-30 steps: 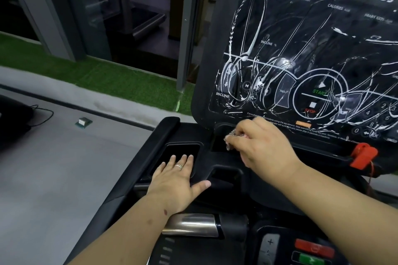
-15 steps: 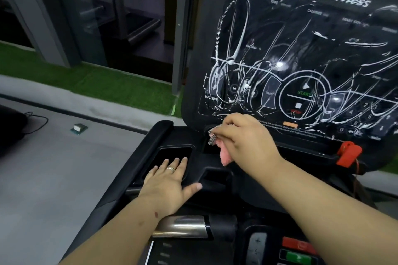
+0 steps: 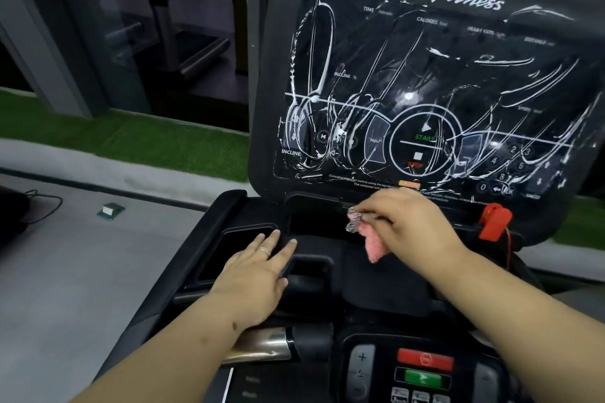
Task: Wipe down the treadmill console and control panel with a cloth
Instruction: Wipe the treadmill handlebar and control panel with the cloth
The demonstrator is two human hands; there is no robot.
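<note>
Fingers (image 3: 376, 206) of the right hand (image 3: 415, 225): curled, pinching a pink cloth (image 3: 371, 243) at its upper edge; the cloth hangs from the grip over the black tray ledge just below the control panel (image 3: 425, 91). Fingers (image 3: 273, 238) of the left hand (image 3: 253, 275): straight, slightly spread, lying flat on the rim of the left recessed tray (image 3: 229, 248); ring on one finger. Head view, further items: treadmill console (image 3: 262, 75), black, upright, tilted back; panel face streaked with white loops and lines, lettering "Fitness", START and STOP at centre. Red safety clip (image 3: 494, 220) at the lower right corner of the console. Lower keypad with red button (image 3: 425, 359) above green button (image 3: 424, 378). Chrome handlebar section (image 3: 262, 345) beneath the left wrist. Green turf strip (image 3: 131, 143) beyond the grey floor, left.
</note>
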